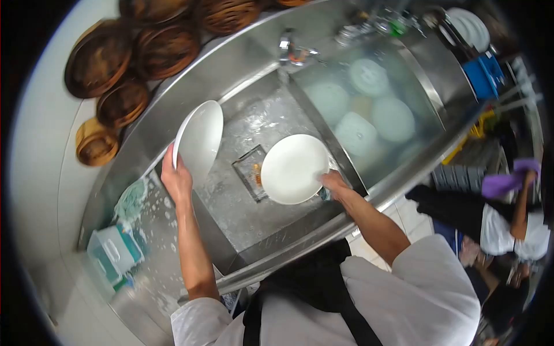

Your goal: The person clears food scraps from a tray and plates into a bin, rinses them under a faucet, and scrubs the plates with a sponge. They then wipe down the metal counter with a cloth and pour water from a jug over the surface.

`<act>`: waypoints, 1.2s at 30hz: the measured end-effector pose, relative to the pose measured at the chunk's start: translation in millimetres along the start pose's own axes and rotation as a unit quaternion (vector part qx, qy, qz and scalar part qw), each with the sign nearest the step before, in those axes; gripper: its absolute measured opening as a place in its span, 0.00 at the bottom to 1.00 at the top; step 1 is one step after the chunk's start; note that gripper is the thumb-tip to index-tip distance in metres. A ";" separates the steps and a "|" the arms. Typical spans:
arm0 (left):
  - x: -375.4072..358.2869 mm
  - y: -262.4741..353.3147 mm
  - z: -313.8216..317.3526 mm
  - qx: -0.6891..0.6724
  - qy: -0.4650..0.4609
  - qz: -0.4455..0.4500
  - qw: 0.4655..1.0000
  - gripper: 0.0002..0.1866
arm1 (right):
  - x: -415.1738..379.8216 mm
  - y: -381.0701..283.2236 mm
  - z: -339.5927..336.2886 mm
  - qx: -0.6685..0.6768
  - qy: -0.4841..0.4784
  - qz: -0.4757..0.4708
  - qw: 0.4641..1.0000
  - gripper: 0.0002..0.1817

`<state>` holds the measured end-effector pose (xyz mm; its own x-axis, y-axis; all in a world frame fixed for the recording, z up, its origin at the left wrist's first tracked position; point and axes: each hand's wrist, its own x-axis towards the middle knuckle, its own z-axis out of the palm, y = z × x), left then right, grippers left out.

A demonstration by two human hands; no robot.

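My left hand point(177, 177) is closed on the edge of a large white dish point(201, 138), which is tilted up on its side over the left part of the metal sink basin point(236, 219). In my right hand point(334, 183) is the rim of a round white plate point(294, 167), its broad face turned up toward me above the same basin. A bit of dark green material shows below my right fingers; I cannot make out what it is. Between the two dishes, a square drain point(251, 173) with orange-brown scraps lies on the basin floor.
Several white dishes lie under cloudy water in the right basin point(398, 155). A faucet point(291, 49) stands behind. Brown bamboo steamers point(167, 52) line the back left. Green netting point(131, 202) and a plastic container point(112, 254) sit on the soapy left counter. Another person point(513, 225) is at right.
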<state>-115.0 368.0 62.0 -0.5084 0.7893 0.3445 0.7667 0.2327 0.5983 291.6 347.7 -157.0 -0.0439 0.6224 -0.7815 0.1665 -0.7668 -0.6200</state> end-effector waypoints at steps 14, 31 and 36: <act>-240.7 -168.1 -228.6 -0.333 0.387 -0.424 0.748 0.21 | 36.6 7.1 105.8 0.294 -0.344 0.227 0.863 0.18; -220.1 -388.4 -280.4 -0.396 0.277 -0.488 0.726 0.17 | -497.0 -171.2 838.9 -0.261 -0.607 -0.553 0.508 0.49; -217.7 -369.5 -266.8 -0.458 0.258 -0.487 0.697 0.27 | -586.4 -128.1 1085.1 -0.435 -0.500 -0.620 0.420 0.42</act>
<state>-392.2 -41.4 -41.0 -0.8679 0.1460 -0.4748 -0.4927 -0.1321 0.8601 -772.9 -89.7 304.7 -0.9474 -0.2526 0.1965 -0.3177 0.6675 -0.6734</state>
